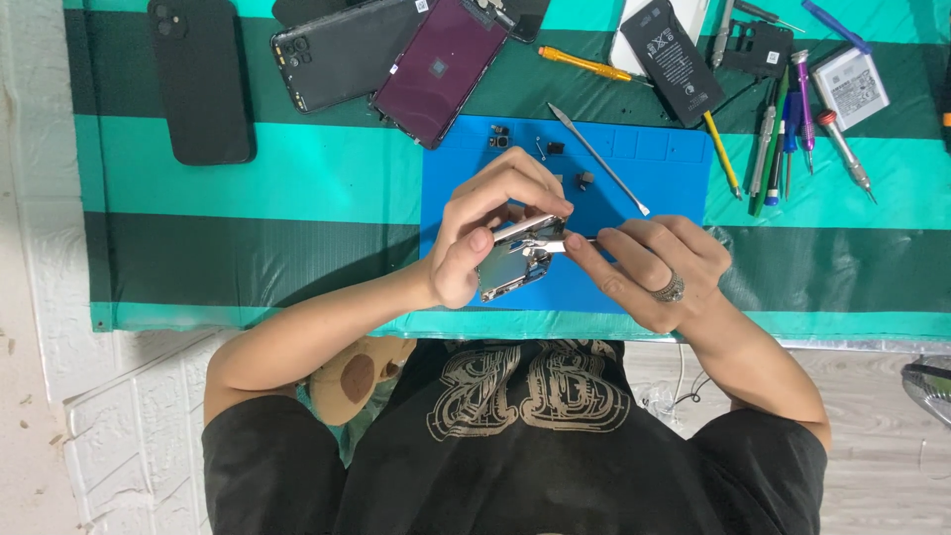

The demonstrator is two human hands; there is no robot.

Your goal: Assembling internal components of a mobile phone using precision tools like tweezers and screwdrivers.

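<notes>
Left hand (474, 238), fingers curled and closed around a silver phone frame (515, 260), holds it tilted above the near edge of the blue work mat (674, 188); right hand (644, 263), ringed, pinches a thin metal tool (578, 241) whose tip meets the frame's right edge. Remaining items, listed left to right relative to the mat: black phone (201, 81), back up, well to the mat's left on the green striped cloth (248, 168); dark phone housing (342, 52), up and left of the mat; screen panel (441, 67), purple-tinted, just beyond the mat's far left corner; small camera modules and loose parts (500, 137), on the mat's far strip; metal spudger (597, 159), lying diagonally across the mat; orange-handled tool (584, 64), beyond the mat's far edge; black phone battery (672, 59), beyond the mat's far right corner; yellow-handled tool (723, 154), just right of the mat; cluster of screwdrivers (783, 129) with green, blue, purple and grey handles, further right; white battery (850, 87), furthest right, past the screwdrivers. Black printed shirt (525, 436) of the person, on the near side of the mat.
</notes>
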